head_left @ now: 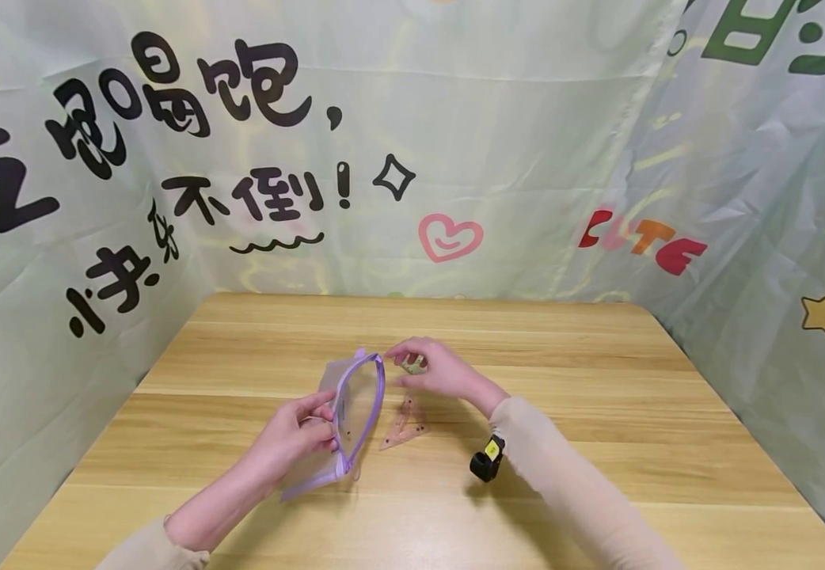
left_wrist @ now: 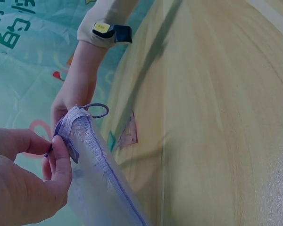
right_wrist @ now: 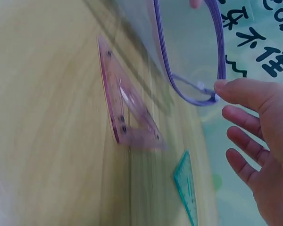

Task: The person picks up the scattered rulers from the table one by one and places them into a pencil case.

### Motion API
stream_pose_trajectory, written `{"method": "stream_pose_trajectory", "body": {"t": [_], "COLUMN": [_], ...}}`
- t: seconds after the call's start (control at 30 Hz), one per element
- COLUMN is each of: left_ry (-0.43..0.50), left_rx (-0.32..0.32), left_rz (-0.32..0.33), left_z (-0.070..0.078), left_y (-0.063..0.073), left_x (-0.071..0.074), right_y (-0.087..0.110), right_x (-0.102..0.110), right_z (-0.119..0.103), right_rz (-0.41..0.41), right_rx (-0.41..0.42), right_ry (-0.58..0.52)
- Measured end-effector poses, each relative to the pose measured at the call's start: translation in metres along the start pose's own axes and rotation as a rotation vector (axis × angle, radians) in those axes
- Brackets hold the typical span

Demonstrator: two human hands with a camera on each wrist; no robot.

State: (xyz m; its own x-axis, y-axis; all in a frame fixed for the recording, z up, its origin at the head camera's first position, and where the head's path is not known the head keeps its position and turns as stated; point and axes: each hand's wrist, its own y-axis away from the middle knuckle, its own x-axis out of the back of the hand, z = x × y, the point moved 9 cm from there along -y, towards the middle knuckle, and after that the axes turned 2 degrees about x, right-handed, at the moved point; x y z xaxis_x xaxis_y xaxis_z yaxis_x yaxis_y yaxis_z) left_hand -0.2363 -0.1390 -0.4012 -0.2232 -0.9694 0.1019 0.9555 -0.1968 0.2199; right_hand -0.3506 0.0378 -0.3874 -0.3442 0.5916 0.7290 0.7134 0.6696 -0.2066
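A translucent pouch with purple zipper edging is held up on its side, its mouth spread wide. My left hand pinches the near side of the pouch's rim between thumb and fingers, as the left wrist view also has it. Over at the far end of the mouth is my right hand, a fingertip right at the zipper's corner and the other fingers loosely extended. Below it lies a pink triangular set square on the table. Beyond that rests a smaller teal set square, partly covered by the right hand in the head view.
The wooden table bears all of this. A printed cloth backdrop rises behind it and along both sides. At the right sleeve is a small black device with a yellow label.
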Motion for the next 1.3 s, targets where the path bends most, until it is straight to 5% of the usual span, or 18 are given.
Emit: {"method": "stream_pose_trajectory", "body": {"t": [0.47,1.0,1.3], "left_ry": [0.009,0.017,0.019], "left_rx": [-0.007,-0.013,-0.018], "left_rz": [-0.008,-0.013,-0.021], "left_z": [0.002,0.002,0.002], "left_y": [0.001,0.0,0.0], "left_x": [-0.002,-0.002,-0.003], "right_y": [-0.005,-0.003,0.005], "right_x": [0.003,0.007,0.006], "right_z": [0.022,0.079,0.087], "right_rz": [-0.054,-0.047,-0.028], "right_rx": [0.0,-0.161,-0.185], "right_ry": [0.026,-0.021,-0.056]}}
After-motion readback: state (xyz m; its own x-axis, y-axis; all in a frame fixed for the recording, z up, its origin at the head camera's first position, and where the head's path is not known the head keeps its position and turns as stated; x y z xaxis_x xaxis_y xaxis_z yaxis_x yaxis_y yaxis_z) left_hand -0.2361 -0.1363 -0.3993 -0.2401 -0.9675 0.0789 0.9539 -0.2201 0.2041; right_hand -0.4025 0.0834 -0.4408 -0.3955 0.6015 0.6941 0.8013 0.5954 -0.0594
